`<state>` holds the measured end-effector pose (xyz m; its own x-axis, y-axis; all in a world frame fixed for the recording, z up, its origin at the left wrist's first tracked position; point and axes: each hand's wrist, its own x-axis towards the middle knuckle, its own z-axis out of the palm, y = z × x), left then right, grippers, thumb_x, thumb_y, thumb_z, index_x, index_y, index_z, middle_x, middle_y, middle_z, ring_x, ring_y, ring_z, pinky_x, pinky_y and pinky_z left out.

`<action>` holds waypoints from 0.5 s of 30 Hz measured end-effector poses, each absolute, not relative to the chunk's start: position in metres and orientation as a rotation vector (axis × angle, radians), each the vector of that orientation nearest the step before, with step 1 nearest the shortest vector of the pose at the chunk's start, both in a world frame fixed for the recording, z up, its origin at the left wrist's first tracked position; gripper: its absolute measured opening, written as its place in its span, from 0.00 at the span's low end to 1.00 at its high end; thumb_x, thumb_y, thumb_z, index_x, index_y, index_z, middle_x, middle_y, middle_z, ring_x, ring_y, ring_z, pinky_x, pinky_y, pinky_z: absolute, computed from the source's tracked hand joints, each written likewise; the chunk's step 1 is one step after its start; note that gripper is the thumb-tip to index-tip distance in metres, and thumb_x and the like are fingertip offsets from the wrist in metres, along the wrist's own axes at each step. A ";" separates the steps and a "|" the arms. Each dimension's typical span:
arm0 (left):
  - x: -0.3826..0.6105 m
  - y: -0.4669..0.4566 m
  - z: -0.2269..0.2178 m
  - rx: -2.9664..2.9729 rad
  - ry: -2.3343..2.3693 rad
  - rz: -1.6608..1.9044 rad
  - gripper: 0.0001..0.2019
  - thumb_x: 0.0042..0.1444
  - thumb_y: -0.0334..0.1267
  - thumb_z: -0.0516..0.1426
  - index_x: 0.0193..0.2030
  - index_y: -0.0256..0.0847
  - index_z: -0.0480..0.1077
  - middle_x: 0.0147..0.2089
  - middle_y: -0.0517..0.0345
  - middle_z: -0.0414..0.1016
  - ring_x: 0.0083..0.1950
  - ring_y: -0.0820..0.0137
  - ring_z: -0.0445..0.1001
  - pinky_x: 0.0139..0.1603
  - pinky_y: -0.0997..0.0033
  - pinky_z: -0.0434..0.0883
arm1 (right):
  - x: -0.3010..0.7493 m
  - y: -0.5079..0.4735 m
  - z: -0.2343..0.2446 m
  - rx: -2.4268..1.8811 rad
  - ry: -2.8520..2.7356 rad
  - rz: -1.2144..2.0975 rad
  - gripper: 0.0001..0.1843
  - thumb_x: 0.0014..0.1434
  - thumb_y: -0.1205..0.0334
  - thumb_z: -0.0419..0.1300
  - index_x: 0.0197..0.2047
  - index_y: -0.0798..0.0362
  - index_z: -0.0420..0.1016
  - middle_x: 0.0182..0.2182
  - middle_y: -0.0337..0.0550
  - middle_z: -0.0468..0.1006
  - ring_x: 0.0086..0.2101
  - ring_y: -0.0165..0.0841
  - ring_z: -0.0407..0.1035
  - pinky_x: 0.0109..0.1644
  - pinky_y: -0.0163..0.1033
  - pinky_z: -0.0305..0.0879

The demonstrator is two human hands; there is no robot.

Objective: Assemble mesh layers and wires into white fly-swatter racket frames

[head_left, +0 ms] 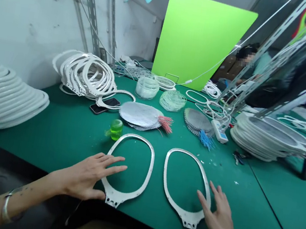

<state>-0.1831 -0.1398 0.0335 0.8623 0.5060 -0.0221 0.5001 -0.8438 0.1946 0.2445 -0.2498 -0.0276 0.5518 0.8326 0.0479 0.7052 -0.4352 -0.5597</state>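
Observation:
Two white oval racket frames lie flat side by side on the green table (66,131). My left hand (89,176) rests open, fingers stretched, on the lower left edge of the left frame (150,156). Over the lower right edge of the right frame (177,205), my right hand (220,214) lies open with fingers spread. Neither hand holds anything. A bracelet sits on my left wrist.
Behind the frames: a small green bottle (116,129), mesh discs with red wires (144,115), mesh with blue wires (198,122), a phone (105,105), a power strip (220,131). Piles of white frames stand at left (85,73) and right (268,138). A green board (197,36) and another person (248,60) are at the back.

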 end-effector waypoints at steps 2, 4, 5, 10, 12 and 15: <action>-0.184 -0.132 0.046 2.688 0.764 0.160 0.37 0.54 0.51 0.60 0.69 0.55 0.52 0.70 0.54 0.54 0.67 0.53 0.60 0.61 0.56 0.64 | 0.236 -0.267 -0.035 -2.297 -1.325 0.286 0.46 0.52 0.30 0.50 0.68 0.46 0.56 0.70 0.48 0.46 0.67 0.54 0.37 0.64 0.66 0.44; -0.180 -0.116 0.051 2.513 1.028 0.490 0.28 0.60 0.51 0.56 0.66 0.54 0.57 0.67 0.55 0.61 0.67 0.57 0.60 0.63 0.57 0.63 | 0.226 -0.279 -0.044 -2.327 -1.413 0.203 0.46 0.54 0.30 0.49 0.69 0.44 0.52 0.70 0.48 0.43 0.67 0.55 0.33 0.64 0.70 0.38; -0.176 -0.104 0.050 2.395 1.247 0.697 0.27 0.61 0.51 0.54 0.66 0.52 0.58 0.65 0.53 0.63 0.66 0.57 0.61 0.63 0.57 0.63 | 0.221 -0.283 -0.049 -2.339 -1.449 0.153 0.46 0.55 0.30 0.48 0.70 0.44 0.50 0.70 0.49 0.42 0.67 0.55 0.33 0.63 0.71 0.36; -0.156 -0.050 0.020 1.995 1.698 0.890 0.38 0.52 0.56 0.61 0.65 0.43 0.55 0.51 0.49 0.73 0.51 0.55 0.75 0.47 0.60 0.74 | 0.216 -0.280 -0.070 -2.371 -1.613 0.078 0.52 0.52 0.29 0.50 0.71 0.50 0.45 0.70 0.56 0.41 0.67 0.57 0.35 0.62 0.73 0.40; -0.156 -0.038 0.010 1.987 1.730 0.848 0.33 0.53 0.55 0.60 0.61 0.43 0.57 0.44 0.52 0.76 0.42 0.58 0.78 0.39 0.64 0.74 | 0.219 -0.277 -0.076 -2.420 -1.650 0.102 0.54 0.50 0.28 0.51 0.71 0.52 0.45 0.70 0.57 0.42 0.67 0.57 0.36 0.62 0.73 0.39; -0.168 -0.023 0.004 1.963 1.971 0.887 0.30 0.55 0.54 0.59 0.59 0.42 0.58 0.43 0.50 0.77 0.41 0.56 0.78 0.39 0.62 0.73 | 0.221 -0.274 -0.077 -2.481 -1.655 0.152 0.55 0.49 0.27 0.50 0.71 0.54 0.47 0.70 0.58 0.42 0.67 0.58 0.36 0.63 0.73 0.39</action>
